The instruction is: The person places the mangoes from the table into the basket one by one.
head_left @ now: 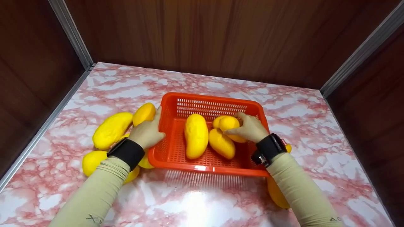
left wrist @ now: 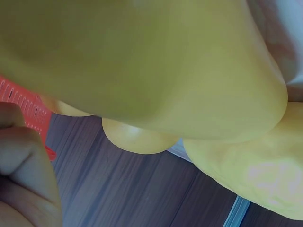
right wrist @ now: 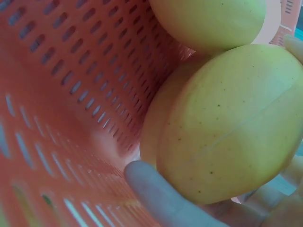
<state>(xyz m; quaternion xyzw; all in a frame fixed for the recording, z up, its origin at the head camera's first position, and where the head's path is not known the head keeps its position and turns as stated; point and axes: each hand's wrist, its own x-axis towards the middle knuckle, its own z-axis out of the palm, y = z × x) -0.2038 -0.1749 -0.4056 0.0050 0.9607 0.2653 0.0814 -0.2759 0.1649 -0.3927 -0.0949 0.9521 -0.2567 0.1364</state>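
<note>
A red-orange plastic basket [head_left: 214, 170] with slotted walls stands on the marbled surface. My left hand [head_left: 146, 130] grips its left rim, the thumb over the inner side; the left wrist view shows curled fingers [left wrist: 23, 161] beside the red wall. Inside the basket my right hand [head_left: 252, 127] holds a yellow mango [head_left: 229, 123] between thumb and fingers, above other mangoes. That mango [right wrist: 232, 123] fills much of the right wrist view, with a finger [right wrist: 165, 198] along its lower side. A long mango [head_left: 196, 136] and a smaller mango [head_left: 222, 144] lie on the basket floor.
Several mangoes lie left of the basket, among them a large mango [head_left: 113, 130] and an orange-yellow mango [head_left: 144, 114]. Another mango [head_left: 277, 194] is partly behind my right forearm. A dark wood panel [head_left: 202, 37] stands at the back, with side panels left and right.
</note>
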